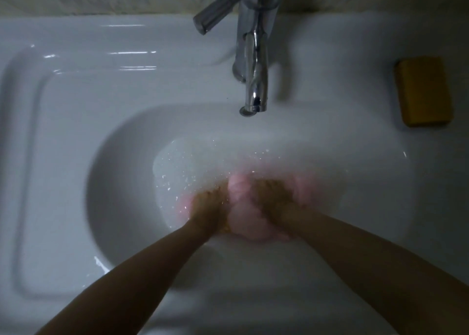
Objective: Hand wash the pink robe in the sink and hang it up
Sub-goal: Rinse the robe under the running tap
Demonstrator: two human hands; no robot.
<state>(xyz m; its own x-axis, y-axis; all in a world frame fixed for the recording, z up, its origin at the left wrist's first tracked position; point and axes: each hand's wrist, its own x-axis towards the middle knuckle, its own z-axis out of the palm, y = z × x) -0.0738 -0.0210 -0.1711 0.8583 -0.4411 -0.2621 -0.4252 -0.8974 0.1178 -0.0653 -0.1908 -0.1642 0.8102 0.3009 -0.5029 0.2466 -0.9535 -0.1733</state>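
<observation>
The left hand [206, 209] and right hand [275, 197] are gripping the bunched robe [243, 220] in the sink [76, 136]; rubbing fold against fold underwater is probably working best.

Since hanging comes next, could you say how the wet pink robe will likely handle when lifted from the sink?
The pink fabric robe, bunched between the left hand and right hand, will probably sag floppily. Lying in foamy water in the white ceramic sink, it is likely heavy for its size, dripping, perhaps slippery.
</observation>
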